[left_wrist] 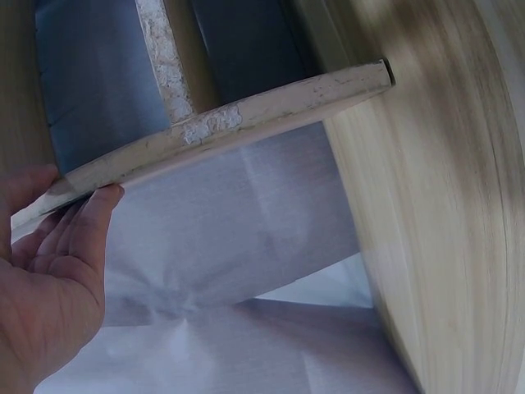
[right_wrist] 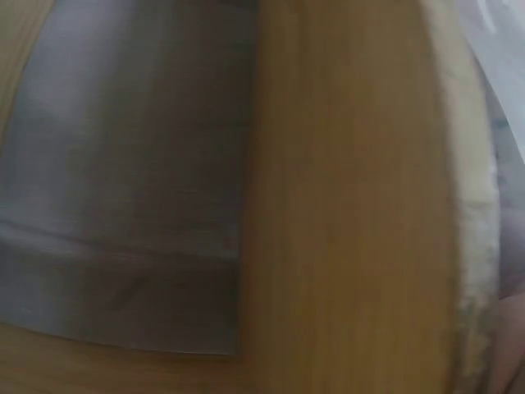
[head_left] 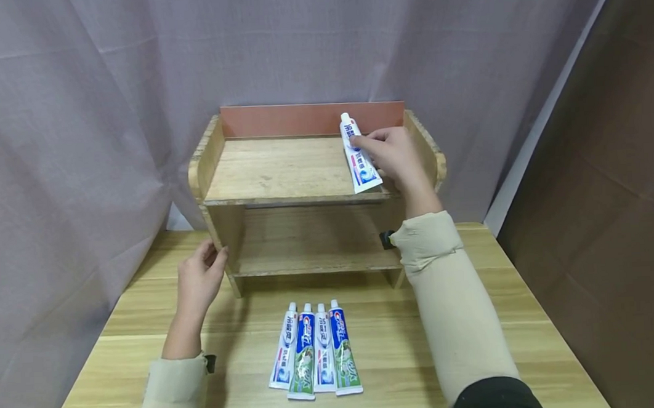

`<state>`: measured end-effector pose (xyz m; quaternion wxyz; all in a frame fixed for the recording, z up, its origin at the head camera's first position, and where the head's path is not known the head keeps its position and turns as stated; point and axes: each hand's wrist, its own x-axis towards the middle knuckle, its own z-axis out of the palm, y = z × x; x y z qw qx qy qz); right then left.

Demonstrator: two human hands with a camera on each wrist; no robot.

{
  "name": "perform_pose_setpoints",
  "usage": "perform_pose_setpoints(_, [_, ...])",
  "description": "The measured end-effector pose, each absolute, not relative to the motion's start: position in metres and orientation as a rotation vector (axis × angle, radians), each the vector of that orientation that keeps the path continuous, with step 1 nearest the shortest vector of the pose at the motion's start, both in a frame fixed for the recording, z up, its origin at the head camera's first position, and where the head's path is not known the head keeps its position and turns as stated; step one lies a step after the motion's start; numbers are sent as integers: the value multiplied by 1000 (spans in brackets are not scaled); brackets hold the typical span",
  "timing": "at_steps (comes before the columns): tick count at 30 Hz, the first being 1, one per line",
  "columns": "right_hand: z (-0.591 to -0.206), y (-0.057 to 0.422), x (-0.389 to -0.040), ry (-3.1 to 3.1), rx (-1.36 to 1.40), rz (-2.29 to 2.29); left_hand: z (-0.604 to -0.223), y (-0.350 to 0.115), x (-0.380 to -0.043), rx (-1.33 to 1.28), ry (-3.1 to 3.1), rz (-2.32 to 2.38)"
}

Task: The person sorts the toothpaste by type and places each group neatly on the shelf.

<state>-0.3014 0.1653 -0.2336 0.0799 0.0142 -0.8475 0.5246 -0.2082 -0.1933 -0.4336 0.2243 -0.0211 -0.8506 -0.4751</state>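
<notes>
My right hand (head_left: 393, 154) pinches a white and blue toothpaste tube (head_left: 361, 165) over the right part of the wooden shelf's upper board (head_left: 281, 169). The tube slants, cap up and away. At the shelf's left side, my left hand (head_left: 200, 278) holds the edge of the side panel (left_wrist: 271, 115); in the left wrist view the thumb and fingers of that hand (left_wrist: 57, 287) lie on either side of it. Several toothpaste tubes, white ones (head_left: 323, 352) and blue-green ones (head_left: 303, 359), lie side by side on the table before the shelf. The right wrist view is blurred, with little of the hand visible.
The two-tier shelf has a reddish back strip (head_left: 278, 120), raised side panels and a lower board (head_left: 312, 242). It stands on a wood-grain table (head_left: 521, 317). Grey cloth (head_left: 274, 46) hangs behind, and a brown cloth (head_left: 608, 171) hangs at the right.
</notes>
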Motion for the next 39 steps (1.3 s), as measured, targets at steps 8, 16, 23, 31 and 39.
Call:
perform_pose_setpoints(8, [-240,168,-306,-2460,-25,1492,-432,-192,-209,-61,-2334,-1318])
perform_pose_setpoints(16, [-243,167,-309,-2521,-3,1278,-432,-190,-209,-68,-2343,-1324])
perform_pose_setpoints(23, [-243,168,-311,-2543,-23,1162,-432,-188,-210,-70,-2342,-1319])
perform_pose_setpoints(31, [-243,169,-312,-2571,-79,1085,-431,-186,-211,-75,-2318,-1324])
perform_pose_setpoints(39, [-247,168,-311,-2550,-69,1071,-433,-187,-212,-70,-2334,-1338])
